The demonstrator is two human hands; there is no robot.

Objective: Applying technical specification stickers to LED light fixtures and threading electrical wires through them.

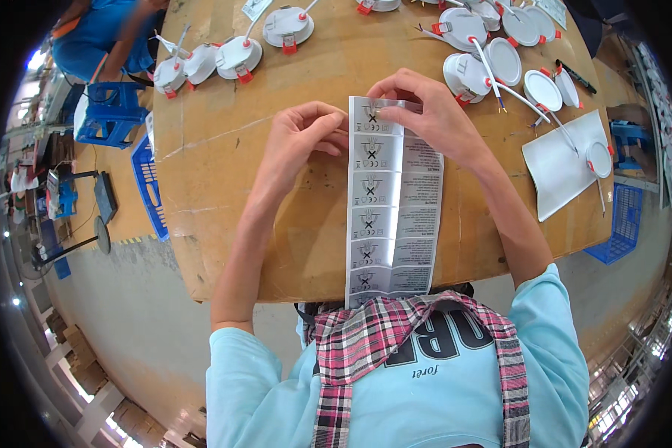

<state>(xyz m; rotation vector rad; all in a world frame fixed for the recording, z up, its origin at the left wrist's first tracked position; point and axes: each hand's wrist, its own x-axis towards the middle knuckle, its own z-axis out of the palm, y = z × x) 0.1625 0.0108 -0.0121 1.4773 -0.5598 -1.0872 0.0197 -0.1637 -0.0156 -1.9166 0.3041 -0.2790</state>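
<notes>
A long white and silver strip of printed labels [369, 201] hangs from the middle of the table down to my lap, its rows repeating the same small drawings and text. My right hand [429, 116] grips its top end, thumb on the front and fingers behind. At the strip's upper left edge is my left hand [306, 142], its thumb and fingers pinched together. Whether a label or the strip's edge is between those fingertips cannot be made out.
Round white downlights [239, 57] with red clips stand along the far left of the table [216, 164]; several more [467, 75] crowd the far right. A black pen [576, 76] and a white sheet [564, 168] lie there. Blue baskets [148, 183] flank the table. Another person [101, 45] sits far left.
</notes>
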